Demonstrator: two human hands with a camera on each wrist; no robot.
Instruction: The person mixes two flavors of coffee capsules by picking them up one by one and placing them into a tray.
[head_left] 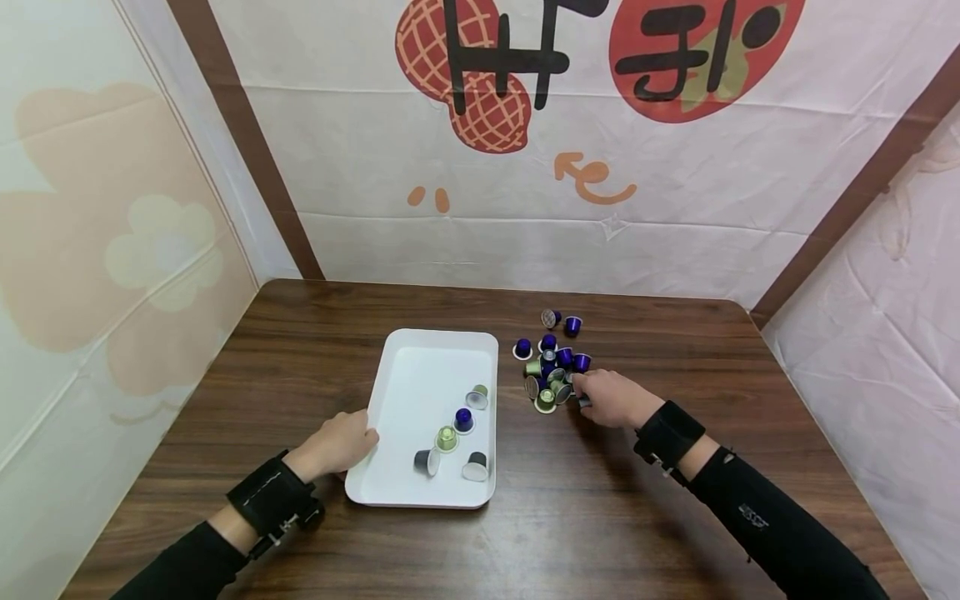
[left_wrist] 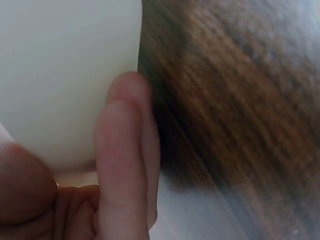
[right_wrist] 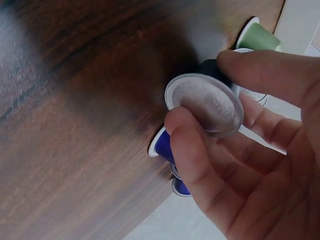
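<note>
My left hand (head_left: 341, 442) grips the left edge of a white tray (head_left: 408, 375); the left wrist view shows the fingers (left_wrist: 120, 155) against the tray's side. Lying in the tray's right and front parts are several coffee capsules, among them a blue one (head_left: 463, 419), a light green one (head_left: 446, 438) and a dark one (head_left: 427, 462). My right hand (head_left: 613, 398) is at the right side of a loose capsule pile. Between its thumb and finger it pinches a dark coffee capsule (right_wrist: 205, 102), whose silvery lid faces the right wrist camera.
Blue and green capsules crowd together in the pile, including a green one (head_left: 546, 401) at its front. Two more, one blue (head_left: 573, 325), lie behind it. The brown wooden table (head_left: 637, 517) meets a printed cloth wall (head_left: 510, 242) at the back.
</note>
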